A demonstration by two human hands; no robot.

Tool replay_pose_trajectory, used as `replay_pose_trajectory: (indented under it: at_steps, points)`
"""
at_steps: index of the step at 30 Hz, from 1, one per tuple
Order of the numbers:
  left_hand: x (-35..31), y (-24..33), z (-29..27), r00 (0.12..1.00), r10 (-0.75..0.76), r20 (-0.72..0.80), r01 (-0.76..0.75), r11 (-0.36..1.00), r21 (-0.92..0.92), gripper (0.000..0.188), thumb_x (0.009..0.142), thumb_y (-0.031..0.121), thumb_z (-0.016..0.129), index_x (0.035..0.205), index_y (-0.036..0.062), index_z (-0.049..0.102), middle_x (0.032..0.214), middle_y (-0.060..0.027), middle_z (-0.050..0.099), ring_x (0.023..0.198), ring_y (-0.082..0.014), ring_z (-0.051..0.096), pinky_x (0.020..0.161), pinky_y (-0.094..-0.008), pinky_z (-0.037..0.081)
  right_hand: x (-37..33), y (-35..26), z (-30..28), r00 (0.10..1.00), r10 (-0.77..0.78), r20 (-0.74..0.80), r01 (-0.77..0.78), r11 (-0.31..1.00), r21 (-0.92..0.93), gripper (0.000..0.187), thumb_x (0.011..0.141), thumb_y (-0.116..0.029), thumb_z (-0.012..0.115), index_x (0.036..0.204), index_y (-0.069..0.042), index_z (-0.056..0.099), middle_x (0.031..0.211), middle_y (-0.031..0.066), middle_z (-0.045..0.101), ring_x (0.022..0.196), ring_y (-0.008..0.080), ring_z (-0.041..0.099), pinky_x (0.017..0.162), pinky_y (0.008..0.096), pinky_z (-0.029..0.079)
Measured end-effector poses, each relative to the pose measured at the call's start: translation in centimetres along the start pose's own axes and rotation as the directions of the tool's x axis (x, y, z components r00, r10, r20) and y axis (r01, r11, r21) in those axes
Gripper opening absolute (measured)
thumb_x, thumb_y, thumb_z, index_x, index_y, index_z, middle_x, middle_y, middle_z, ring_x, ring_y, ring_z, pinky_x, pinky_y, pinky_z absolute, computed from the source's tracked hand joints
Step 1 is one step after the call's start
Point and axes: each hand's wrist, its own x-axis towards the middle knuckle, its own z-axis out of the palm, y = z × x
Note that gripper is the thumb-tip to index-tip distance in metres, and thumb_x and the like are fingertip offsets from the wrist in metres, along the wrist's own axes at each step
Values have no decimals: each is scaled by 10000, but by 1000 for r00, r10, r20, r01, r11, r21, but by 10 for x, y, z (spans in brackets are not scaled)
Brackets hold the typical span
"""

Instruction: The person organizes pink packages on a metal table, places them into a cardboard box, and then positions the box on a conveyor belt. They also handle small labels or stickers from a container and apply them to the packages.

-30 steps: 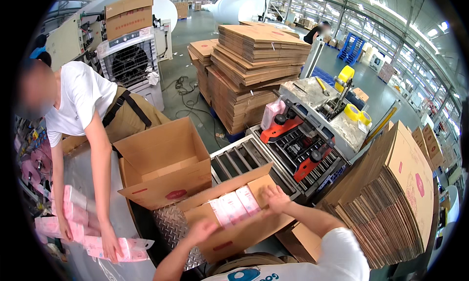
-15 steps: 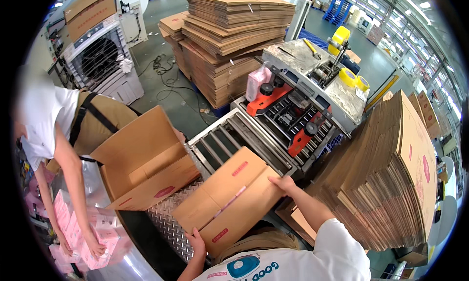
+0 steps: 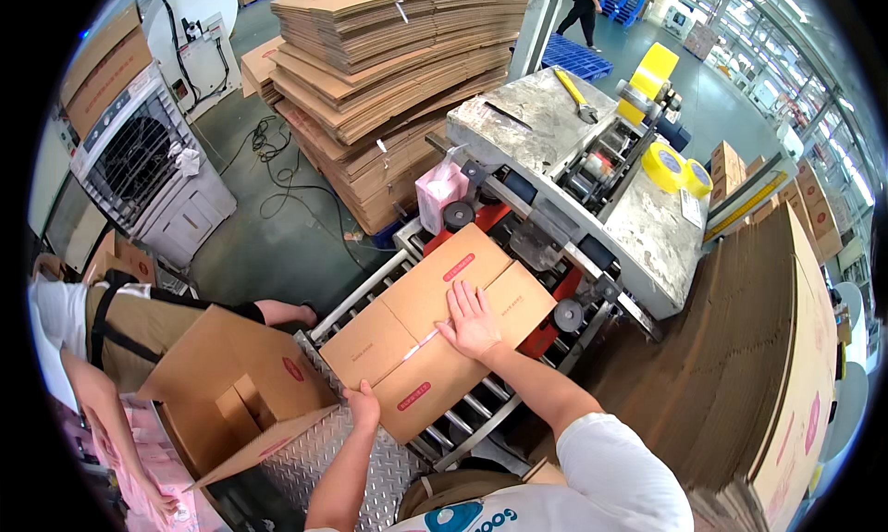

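A brown cardboard box (image 3: 370, 342) with its top flaps folded down rests on the roller conveyor (image 3: 474, 404), its far end at the mouth of a carton taping machine (image 3: 536, 236). My right hand (image 3: 474, 324) lies flat on the top flaps, across the middle seam, fingers stretched out. At the box's near left edge, my left hand (image 3: 363, 406) grips the side, its lower fingers partly hidden. To the left, an open cardboard box (image 3: 208, 375) stands tilted beside a co-worker, whose arm (image 3: 120, 439) reaches over pink packages (image 3: 171, 435).
Flattened cartons stand in a tall stack (image 3: 370, 97) behind the conveyor and another stack (image 3: 703, 347) at my right. Yellow tape rolls (image 3: 664, 167) and a yellow-handled wrench (image 3: 578, 97) lie on the machine. A pink package (image 3: 440, 194) sits beside its entry. Cables (image 3: 277, 153) trail on the floor.
The box has moved from in front of my body onto the rollers, toward the machine. My right hand has shifted from its far edge onto its top. The open box at left has turned.
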Motion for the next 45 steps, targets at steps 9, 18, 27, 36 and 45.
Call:
replay_pose_trajectory:
  at_steps: [9, 18, 27, 36, 45]
  points:
    - [-11, 87, 54, 956, -43, 291, 80, 990, -118, 527, 940, 391, 398, 1268, -8, 298, 1151, -216, 518, 988, -317, 556, 741, -415, 493, 14, 108, -6, 989, 126, -82, -112, 980, 164, 577, 862, -347, 512, 1286, 35, 428, 1399, 214, 340, 1346, 316, 246, 1116, 423, 171]
    - [-110, -91, -21, 510, 204, 835, -653, 725, 222, 399, 919, 310, 420, 1152, 9, 540, 1107, -258, 570, 1065, -404, 530, 898, -432, 431, -80, -73, -104, 996, -16, 87, -49, 719, 693, 321, 830, -267, 600, 983, 15, 604, 925, 184, 617, 906, 351, 580, 826, 422, 457]
    - [-96, -383, -196, 842, -219, 494, -197, 727, 657, 372, 854, 264, 530, 1144, 35, 571, 1130, -199, 575, 1026, -343, 558, 873, -408, 441, -257, -82, -441, 895, 17, -446, -234, 869, -436, 373, 786, -290, 644, 1085, -72, 596, 1095, 111, 591, 1098, 282, 500, 951, 406, 362]
    - [-155, -475, -256, 700, -132, 702, -355, 788, 502, 409, 809, 353, 565, 1041, 24, 632, 1033, -205, 625, 964, -343, 593, 830, -397, 463, -392, -81, -458, 838, 398, -373, -539, 714, -447, 348, 837, -169, 562, 1170, -81, 512, 1208, 116, 534, 1084, 311, 518, 902, 435, 421]
    - [-184, -283, -279, 816, 197, 544, -389, 883, 264, 446, 858, 397, 535, 1045, -2, 601, 1013, -225, 623, 952, -336, 605, 815, -404, 467, -366, -261, -595, 484, -389, -784, -507, 605, -613, 251, 855, -293, 630, 783, -66, 549, 642, 119, 536, 512, 271, 486, 497, 359, 387]
